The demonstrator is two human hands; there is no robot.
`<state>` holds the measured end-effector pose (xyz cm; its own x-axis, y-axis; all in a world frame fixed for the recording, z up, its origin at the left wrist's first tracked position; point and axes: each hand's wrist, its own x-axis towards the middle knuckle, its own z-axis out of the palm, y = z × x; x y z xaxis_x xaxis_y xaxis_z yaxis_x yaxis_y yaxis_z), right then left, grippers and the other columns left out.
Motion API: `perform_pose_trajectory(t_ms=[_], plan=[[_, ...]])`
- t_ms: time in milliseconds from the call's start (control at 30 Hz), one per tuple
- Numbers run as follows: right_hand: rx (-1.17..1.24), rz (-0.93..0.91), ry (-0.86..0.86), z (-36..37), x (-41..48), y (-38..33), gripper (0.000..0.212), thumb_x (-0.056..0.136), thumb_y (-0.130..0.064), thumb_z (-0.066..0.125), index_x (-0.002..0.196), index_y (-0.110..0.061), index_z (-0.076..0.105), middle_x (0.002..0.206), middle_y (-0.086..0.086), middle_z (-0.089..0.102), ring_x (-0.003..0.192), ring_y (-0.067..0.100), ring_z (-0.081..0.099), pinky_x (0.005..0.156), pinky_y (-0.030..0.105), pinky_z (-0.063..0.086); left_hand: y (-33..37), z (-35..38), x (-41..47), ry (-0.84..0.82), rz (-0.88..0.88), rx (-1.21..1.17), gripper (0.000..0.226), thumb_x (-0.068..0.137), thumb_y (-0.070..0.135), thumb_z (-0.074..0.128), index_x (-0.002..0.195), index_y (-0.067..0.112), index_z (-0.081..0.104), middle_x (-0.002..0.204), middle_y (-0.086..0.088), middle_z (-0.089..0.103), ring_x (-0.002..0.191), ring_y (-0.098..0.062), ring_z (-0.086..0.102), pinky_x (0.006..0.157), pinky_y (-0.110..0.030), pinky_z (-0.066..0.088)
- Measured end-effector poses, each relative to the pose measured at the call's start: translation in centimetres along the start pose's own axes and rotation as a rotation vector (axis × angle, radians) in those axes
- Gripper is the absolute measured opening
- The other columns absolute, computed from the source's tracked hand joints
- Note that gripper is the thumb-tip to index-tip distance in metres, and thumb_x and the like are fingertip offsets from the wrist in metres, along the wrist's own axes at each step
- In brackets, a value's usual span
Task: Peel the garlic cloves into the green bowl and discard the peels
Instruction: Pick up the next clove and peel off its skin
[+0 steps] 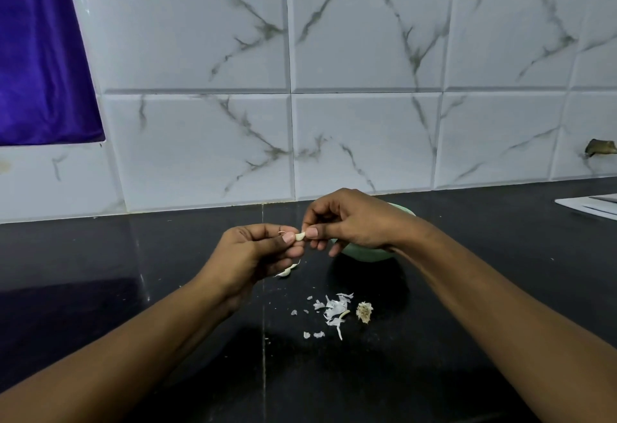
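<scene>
— Purple cloth [40, 55] hangs at the far left, beside the marble-veined wall tiles [200, 142]. What is on the black countertop [133, 255]?

— First the left hand [253, 252], raised above it. Its thumb and forefinger pinch one end of a garlic clove [300, 236], and the other fingers are curled in underneath.

— And below that hand?

— A few loose cloves [286, 271] lie on the counter, partly hidden by the fingers.

— The right hand [350, 222]?

— It meets the left over the same clove. Thumb and forefinger are clamped on the other end, and the remaining fingers bend loosely downward.

— Where is the green bowl [367, 254]?

— Directly behind the right hand, near the wall. The hand covers most of it, so I cannot tell what it holds.

— The peels [334, 312]?

— Scattered on the counter nearer the person, with a dry root end [364, 311] just beside them. A flat white object [591, 207] sits at the far right edge.
</scene>
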<state>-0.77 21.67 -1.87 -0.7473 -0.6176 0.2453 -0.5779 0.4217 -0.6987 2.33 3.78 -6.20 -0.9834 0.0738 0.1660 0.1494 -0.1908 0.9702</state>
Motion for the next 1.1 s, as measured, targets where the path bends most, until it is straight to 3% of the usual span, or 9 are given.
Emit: perform_pose_trajectory(t_ms=[200, 600, 867, 967, 1100], plan=[[0.072, -0.036, 0.011, 0.0, -0.1, -0.2, 0.009, 0.092, -0.009, 0.058, 0.085, -0.014, 0.062, 0.074, 0.001, 0.062, 0.067, 0.005, 0.059, 0.060, 0.022, 0.054, 0.4, 0.0, -0.2, -0.014, 0.030, -0.034, 0.008, 0.081, 0.001, 0.059, 0.082, 0.005, 0.066, 0.063, -0.003, 0.071, 0.058, -0.005, 0.068, 0.054, -0.014, 0.053], [0.085, 0.061, 0.096, -0.5, -0.2, -0.5, 0.006, 0.087, -0.006, 0.064, 0.090, -0.004, 0.069, 0.076, 0.003, 0.072, 0.074, 0.012, 0.069, 0.061, 0.021, 0.054, 0.1, -0.1, -0.2, 0.068, 0.239, 0.217, 0.007, 0.078, 0.000, 0.070, 0.083, 0.005, 0.071, 0.072, -0.013, 0.073, 0.067, -0.013, 0.071, 0.058, -0.018, 0.053], [-0.174, 0.031, 0.187, 0.5, 0.1, -0.7, 0.007, 0.082, -0.003, 0.065, 0.082, -0.007, 0.071, 0.071, 0.007, 0.072, 0.064, 0.011, 0.070, 0.058, 0.020, 0.054, 0.0, -0.2, -0.2, 0.119, 0.314, 0.337, 0.008, 0.075, 0.004, 0.075, 0.082, 0.005, 0.072, 0.070, -0.012, 0.073, 0.064, -0.011, 0.070, 0.058, -0.016, 0.052], [-0.371, -0.007, 0.209, 0.9, 0.1, -0.9, 0.005, 0.079, -0.010, 0.068, 0.079, -0.013, 0.071, 0.067, 0.001, 0.071, 0.063, 0.008, 0.068, 0.066, 0.022, 0.055, -0.1, -0.1, -0.3, 0.112, 0.327, 0.374, 0.006, 0.074, 0.005, 0.076, 0.080, 0.006, 0.073, 0.067, -0.010, 0.073, 0.060, -0.008, 0.067, 0.057, -0.016, 0.052], [-0.650, -0.066, 0.198, 1.5, -0.1, -1.3, 0.006, 0.079, -0.022, 0.067, 0.081, -0.018, 0.071, 0.077, -0.003, 0.071, 0.072, 0.009, 0.063, 0.070, 0.025, 0.048, -0.3, -0.1, -0.4, 0.110, 0.350, 0.480, 0.006, 0.074, 0.008, 0.077, 0.080, 0.010, 0.075, 0.068, -0.007, 0.073, 0.061, -0.010, 0.066, 0.061, -0.021, 0.053]])
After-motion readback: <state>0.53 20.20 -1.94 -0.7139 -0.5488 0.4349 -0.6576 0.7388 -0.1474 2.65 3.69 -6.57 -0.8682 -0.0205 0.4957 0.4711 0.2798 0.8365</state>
